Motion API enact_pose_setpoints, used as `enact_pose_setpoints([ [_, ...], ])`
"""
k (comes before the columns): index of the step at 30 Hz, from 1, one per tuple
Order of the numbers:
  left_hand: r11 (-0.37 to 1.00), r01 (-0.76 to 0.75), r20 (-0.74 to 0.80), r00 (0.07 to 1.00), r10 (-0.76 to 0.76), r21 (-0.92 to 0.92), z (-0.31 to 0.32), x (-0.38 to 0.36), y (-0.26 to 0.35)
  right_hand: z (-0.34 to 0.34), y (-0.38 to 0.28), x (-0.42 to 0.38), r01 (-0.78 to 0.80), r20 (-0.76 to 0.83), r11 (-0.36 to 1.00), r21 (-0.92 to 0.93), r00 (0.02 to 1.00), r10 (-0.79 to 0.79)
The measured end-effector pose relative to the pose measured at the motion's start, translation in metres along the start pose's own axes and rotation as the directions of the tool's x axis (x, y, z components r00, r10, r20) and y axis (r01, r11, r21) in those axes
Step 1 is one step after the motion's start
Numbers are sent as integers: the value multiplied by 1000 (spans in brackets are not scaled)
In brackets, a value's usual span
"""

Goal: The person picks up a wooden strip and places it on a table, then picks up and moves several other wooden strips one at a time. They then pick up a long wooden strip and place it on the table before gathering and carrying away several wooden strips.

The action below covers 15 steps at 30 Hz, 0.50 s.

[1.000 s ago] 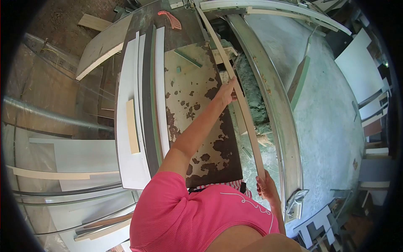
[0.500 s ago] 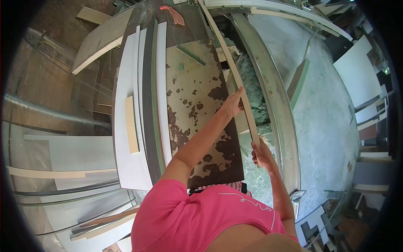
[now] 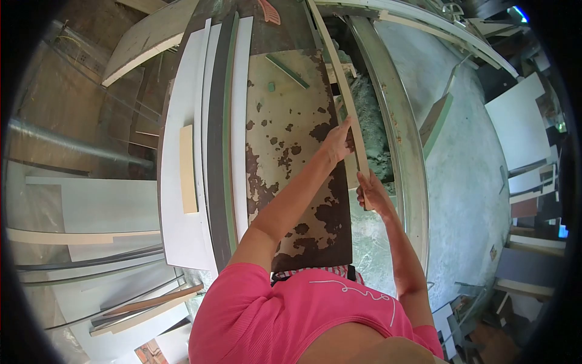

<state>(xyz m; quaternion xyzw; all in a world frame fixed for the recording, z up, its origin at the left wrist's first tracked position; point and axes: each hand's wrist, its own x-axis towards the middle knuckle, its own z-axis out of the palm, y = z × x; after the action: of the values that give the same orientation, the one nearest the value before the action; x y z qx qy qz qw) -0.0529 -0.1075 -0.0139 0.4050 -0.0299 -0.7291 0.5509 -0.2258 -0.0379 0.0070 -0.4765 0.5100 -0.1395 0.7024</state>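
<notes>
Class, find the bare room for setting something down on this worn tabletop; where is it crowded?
Free: the tabletop between the white strip and the left hand, nearer than the green stick. Crowded: its left side, where long strips and a short pale board lie.

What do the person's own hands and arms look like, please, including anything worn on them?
The left hand and right hand are bare, without gloves. The arms are uncovered below short, bright pink sleeves, which match the ribbed shirt marked with thin white curves.
</notes>
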Motion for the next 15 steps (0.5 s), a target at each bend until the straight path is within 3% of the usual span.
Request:
enact_pose_setpoints([
  [3,999,-41,22,999,41,-6,-5,-3,4,-3,-10,15,41,14,998,-41,999,-40],
  [5,994,-50,2,999,50,100,-7,-7,6,-7,-16,28,54,4,994,-96,999,-54],
  [8,987,-36,-82,995,49,159,-11,-11,6,-12,-24,45,48,33,995,-86,998,-46],
  [12,979,-53,-87,994,72,198,-13,-26,-7,-18,-31,74,129,87,988,-80,989,-122],
  [15,979,-64,-84,993,82,194,-8,-39,-22,-21,-39,94,98,61,991,-92,994,-93],
])
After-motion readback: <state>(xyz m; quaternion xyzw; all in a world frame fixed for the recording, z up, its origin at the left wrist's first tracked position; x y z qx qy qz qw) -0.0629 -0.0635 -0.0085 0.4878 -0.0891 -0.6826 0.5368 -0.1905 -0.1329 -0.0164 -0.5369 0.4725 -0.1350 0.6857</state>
